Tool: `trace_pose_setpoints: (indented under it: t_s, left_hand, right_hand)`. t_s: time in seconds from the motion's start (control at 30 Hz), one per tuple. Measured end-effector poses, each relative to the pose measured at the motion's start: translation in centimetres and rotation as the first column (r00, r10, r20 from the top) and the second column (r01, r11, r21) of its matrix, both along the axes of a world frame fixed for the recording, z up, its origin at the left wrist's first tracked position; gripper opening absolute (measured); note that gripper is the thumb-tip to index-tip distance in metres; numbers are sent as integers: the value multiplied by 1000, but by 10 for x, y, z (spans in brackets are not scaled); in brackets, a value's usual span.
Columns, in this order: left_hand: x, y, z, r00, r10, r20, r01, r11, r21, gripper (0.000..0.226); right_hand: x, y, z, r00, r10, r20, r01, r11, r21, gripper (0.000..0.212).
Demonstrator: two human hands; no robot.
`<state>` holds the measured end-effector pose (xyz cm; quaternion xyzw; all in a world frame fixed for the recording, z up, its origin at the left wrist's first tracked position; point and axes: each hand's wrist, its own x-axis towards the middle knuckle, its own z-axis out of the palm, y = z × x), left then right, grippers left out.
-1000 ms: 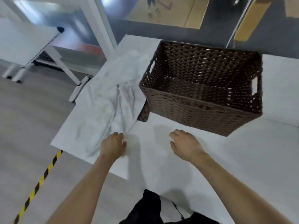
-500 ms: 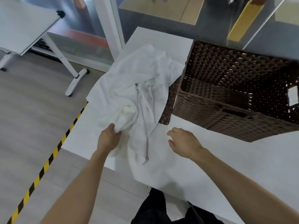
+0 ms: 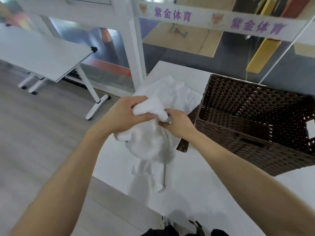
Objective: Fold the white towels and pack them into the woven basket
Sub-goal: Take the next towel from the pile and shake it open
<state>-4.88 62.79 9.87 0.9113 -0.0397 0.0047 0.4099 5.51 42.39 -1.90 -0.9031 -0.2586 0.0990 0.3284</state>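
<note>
**Towel held up, both hands close together at its top**

Towel, white and bunched, hangs centre frame from both hands. Its lower end trails onto the white table, w/ a grey hem stripe running down it. Left hand has fingers curled tight round a fat wad of cloth, thumb laid across. Right hand sits just beside it, thumb & fingertips pinching a small bit of edge. Prob. reason for the grip: one hand carries the weight while the other hunts for a corner, so the cloth can be shaken flat before any fold. Nothing looks folded yet, so I'd put the task at its very start.

Woven basket sits right of frame on the same table, its near-left corner just beside the hanging cloth. That's close enough for folded pieces to go in w/o a reach. What shows of its inside holds no towel.

Hard to read:
- More white cloth is piled behind the hands, upper centre. Can't tell if it's the same towel or a 2nd one.
- Right fingertips are mostly buried in cloth, so the exact pinch point is unclear.
- Basket's right side is cut off by the frame edge, and its far corner is dark.
- A small brown woven bit pokes out under the cloth at the basket's left corner. Handle or flap, can't say.
- Blur softens the towel's folds.

Bkgd only: folding table upper left, banner w/ purple characters across the top.
</note>
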Motion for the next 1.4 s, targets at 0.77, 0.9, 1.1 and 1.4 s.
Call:
trace_pose_setpoints:
  t_s: [0.77,0.9,1.1,1.4]
  left_hand:
    - [121,-276,138,808,-439,393,417,897,145,21]
    - [120,-338,148,788,-471,396,397,881,258,37]
    - [102,-411,152,753,-474,457,414,881,231,40]
    - [78,-426,131,838,-193,510,38,954,298,38]
  right_hand:
    - [-93,-304,130,893,-230,-387,357,886,296,11]
    - [-90,-358,111,854,-484,-189,520,789,328,14]
    - [-89,-401,108,850,-504,-155,525,784,331,40]
    - [-114,-471,96,852,-502,-149,511,859,23,34]
